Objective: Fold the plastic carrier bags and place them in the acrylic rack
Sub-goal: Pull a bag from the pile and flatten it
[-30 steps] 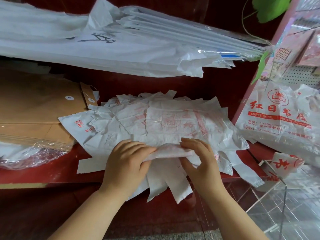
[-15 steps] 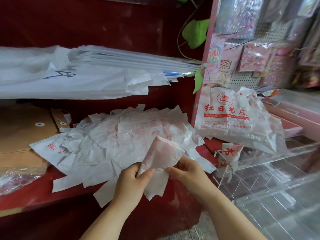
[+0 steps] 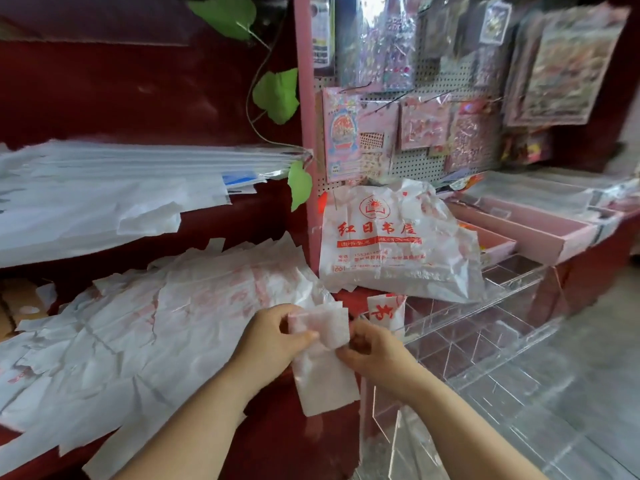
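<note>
A folded white carrier bag with faint red print [image 3: 323, 362] hangs between both hands, off the shelf's front edge. My left hand [image 3: 273, 336] pinches its upper left edge. My right hand [image 3: 372, 351] grips its right side. A spread pile of flat carrier bags [image 3: 149, 327] covers the red shelf to the left. The clear acrylic rack [image 3: 485, 337] with dividers stands just right of my hands. One folded bag with a red character [image 3: 386, 311] stands upright in the rack's near left compartment.
A bundle of printed bags in clear wrap [image 3: 391, 244] leans against a pink pegboard post [image 3: 306, 133]. Stacked white paper [image 3: 114, 188] lies on the shelf above. Pink trays [image 3: 530, 226] sit at the right. Brown envelopes [image 3: 17, 306] show at the far left.
The bag was lifted off the pile and carried right towards the rack, now folded narrower and hanging lower. The view has swung right, showing more of the rack and pegboard.
</note>
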Tool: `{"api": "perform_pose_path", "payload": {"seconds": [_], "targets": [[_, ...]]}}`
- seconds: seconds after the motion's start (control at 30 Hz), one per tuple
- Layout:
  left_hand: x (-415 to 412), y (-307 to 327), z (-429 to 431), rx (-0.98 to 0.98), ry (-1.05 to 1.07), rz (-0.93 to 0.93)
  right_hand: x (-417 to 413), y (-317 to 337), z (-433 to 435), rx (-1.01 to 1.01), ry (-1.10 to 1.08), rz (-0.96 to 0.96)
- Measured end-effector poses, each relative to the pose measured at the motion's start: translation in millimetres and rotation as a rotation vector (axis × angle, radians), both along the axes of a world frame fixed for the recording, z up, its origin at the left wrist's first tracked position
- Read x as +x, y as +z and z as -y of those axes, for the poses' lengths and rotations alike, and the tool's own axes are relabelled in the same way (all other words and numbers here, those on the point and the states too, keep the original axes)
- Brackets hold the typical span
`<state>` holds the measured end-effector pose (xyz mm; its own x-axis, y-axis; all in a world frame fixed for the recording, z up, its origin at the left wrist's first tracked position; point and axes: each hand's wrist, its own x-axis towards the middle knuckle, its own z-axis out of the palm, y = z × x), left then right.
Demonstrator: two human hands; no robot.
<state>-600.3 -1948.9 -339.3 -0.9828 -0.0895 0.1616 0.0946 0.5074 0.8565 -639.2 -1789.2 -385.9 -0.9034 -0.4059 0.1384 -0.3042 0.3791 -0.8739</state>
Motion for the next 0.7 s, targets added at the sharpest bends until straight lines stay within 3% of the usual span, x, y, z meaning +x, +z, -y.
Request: {"api": "perform_pose_path", "payload": {"seconds": [0.1, 0.2, 0.3, 0.47, 0.7], "targets": [[-21, 6, -10, -0.033, 0.012, -0.011, -13, 17, -24, -0.033, -0.013, -0.036], [-40, 12, -14, 0.03, 0.068, -0.034, -35, 27, -56, -0.038, -0.184, -0.114], [-53, 17, -18, 0.079, 0.145, -0.08, -60, 28, -75, 0.123, -0.289, -0.167], [-77, 18, -25, 0.165, 0.248, -0.144, -83, 20, -72, 0.583, -0.165, -0.207], [-104, 18, -48, 0.281, 0.263, -0.211, -81, 14, -81, 0.568, -0.081, -0.159]]}}
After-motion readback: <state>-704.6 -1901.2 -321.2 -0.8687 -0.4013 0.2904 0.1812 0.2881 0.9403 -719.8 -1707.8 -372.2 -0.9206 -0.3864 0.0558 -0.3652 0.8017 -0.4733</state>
